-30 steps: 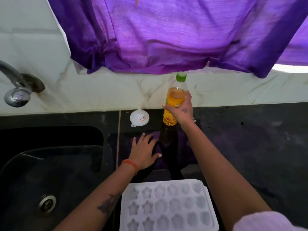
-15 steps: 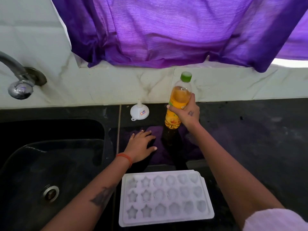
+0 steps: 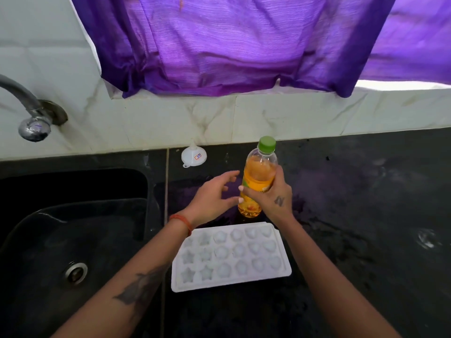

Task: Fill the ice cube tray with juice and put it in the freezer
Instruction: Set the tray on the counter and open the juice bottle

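Note:
A clear bottle of orange juice (image 3: 259, 174) with a green cap stands upright just behind the tray, and my right hand (image 3: 274, 197) is wrapped around its lower half. My left hand (image 3: 212, 198) hovers beside the bottle on its left, fingers spread, holding nothing; whether a fingertip touches the bottle is unclear. A white ice cube tray (image 3: 230, 257) with star and round moulds lies flat on the black counter in front of me, its cells looking dry.
A small white funnel (image 3: 194, 156) lies upside down by the back wall. A black sink (image 3: 73, 240) with a drain is on the left, a chrome tap (image 3: 31, 113) above it. A purple curtain (image 3: 231, 42) hangs over the tiled wall.
My right hand has brought the bottle nearer, down to just behind the tray. My left hand has lifted off the counter and moved to the bottle's side.

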The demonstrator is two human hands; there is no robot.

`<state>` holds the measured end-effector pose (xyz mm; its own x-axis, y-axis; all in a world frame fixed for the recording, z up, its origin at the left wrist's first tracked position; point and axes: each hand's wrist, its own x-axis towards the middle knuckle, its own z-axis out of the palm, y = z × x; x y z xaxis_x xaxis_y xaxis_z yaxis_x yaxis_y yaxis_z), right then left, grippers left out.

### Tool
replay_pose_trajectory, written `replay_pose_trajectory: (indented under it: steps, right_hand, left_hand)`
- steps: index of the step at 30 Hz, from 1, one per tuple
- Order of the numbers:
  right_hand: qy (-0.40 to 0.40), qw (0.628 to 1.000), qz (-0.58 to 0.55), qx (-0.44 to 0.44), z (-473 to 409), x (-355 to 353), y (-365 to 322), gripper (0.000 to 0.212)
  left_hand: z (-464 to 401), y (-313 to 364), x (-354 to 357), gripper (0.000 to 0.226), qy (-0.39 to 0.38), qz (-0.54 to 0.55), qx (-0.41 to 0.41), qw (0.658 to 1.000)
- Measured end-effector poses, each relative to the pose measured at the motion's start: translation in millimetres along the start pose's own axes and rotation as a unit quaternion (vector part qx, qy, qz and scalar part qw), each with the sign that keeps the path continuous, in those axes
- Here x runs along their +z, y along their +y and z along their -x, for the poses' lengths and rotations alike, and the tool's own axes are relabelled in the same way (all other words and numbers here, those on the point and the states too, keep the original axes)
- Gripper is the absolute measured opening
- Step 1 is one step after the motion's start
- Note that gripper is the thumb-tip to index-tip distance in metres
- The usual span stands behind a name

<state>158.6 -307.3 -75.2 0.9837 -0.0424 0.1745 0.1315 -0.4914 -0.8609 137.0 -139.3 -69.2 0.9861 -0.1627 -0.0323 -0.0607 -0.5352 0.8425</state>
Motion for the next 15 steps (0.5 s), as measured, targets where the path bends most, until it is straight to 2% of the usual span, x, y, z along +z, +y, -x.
replay_pose_trajectory:
  steps: [2,7,9,11,13,15]
  right_hand:
    - [-0.041,0.999,-0.027,0.010,4.5,-4.4,-3.7,0.077]
    - [-0.224,0.973,-0.023,0.056,-11.5,-57.5,-24.7,0.091]
    - [-0.216,0.975,-0.014,0.055,-20.0,-83.5,-47.7,0.094]
    - [-0.161,0.987,0.029,-0.003,-26.5,-95.6,-74.8,0.082]
    - [-0.111,0.981,0.138,-0.078,-33.2,-92.1,-96.4,0.068]
    - [-0.095,0.947,0.283,-0.123,-40.7,-81.6,-110.6,0.061]
  left_hand:
    - [-3.8,11.6,6.6,0.084,-0.015,0.009,0.006,1.000]
    - [-12.2,32.6,16.9,0.108,-0.023,0.076,0.032,0.996]
    - [-17.8,36.1,21.8,0.117,-0.002,0.080,0.010,0.997]
    - [-23.6,37.3,28.1,0.122,0.022,0.085,-0.006,0.996]
    - [-27.2,39.4,35.4,0.118,0.052,0.074,-0.006,0.996]
    - [-30.9,42.2,41.6,0.102,0.098,0.054,0.001,0.994]
